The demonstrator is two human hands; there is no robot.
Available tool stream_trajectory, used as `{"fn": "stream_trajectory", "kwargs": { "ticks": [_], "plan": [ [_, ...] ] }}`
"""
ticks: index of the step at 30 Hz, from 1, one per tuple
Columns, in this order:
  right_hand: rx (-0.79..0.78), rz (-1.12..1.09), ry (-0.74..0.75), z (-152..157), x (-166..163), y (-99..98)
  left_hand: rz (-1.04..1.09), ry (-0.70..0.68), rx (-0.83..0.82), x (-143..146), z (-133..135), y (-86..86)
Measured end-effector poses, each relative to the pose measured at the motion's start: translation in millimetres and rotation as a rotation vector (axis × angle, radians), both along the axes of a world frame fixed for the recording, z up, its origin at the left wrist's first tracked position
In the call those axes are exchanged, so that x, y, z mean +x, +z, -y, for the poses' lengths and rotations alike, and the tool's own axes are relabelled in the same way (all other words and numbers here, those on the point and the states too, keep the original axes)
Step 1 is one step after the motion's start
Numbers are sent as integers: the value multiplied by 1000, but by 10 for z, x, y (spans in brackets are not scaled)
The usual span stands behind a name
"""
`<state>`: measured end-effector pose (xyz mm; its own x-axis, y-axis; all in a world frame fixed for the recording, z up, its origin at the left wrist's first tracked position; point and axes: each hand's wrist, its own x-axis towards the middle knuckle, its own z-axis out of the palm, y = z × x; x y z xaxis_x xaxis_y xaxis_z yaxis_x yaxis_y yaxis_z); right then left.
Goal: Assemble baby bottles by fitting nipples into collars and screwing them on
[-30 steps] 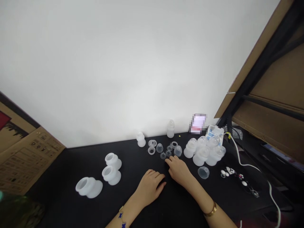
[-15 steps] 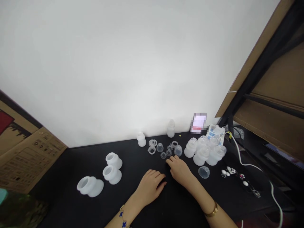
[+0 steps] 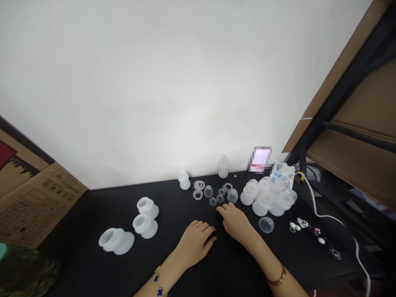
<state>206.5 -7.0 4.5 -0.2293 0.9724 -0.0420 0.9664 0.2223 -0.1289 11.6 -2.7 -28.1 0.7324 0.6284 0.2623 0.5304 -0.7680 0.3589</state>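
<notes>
My left hand (image 3: pixel 194 242) rests palm down on the black table (image 3: pixel 86 264), fingers loosely curled, holding nothing. My right hand (image 3: pixel 235 222) lies just right of it, fingers stretched toward a scatter of small clear silicone rings and caps (image 3: pixel 213 193), its fingertips close to the nearest cap. A clear dome lid (image 3: pixel 266 225) sits right of my right hand. A cluster of several translucent white bottles (image 3: pixel 268 196) stands beyond it.
Three wide white bottle bodies (image 3: pixel 144 218) lie at the left. Two small bottles (image 3: pixel 222 166) stand by the white wall. A cardboard box (image 3: pixel 34 198) stands far left. A white cable (image 3: pixel 328 218), small beads (image 3: pixel 306 227) and a shelf frame (image 3: pixel 349 132) are at the right.
Both hands have stayed put; only the camera has shifted slightly.
</notes>
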Motion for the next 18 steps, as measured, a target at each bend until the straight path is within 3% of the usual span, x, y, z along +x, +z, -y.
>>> {"fn": "stream_trajectory", "kwargs": {
  "ticks": [6, 13, 18],
  "plan": [
    [72, -61, -26, -40, 46, 55, 9, 12, -1, -6, -11, -5],
    [199, -133, -170, -146, 112, -4, -3, 10, 21, -7, -2, -27],
    [171, -108, -219, -183, 126, -84, -5, 0, 25, -4, 2, -27]
  ]
}}
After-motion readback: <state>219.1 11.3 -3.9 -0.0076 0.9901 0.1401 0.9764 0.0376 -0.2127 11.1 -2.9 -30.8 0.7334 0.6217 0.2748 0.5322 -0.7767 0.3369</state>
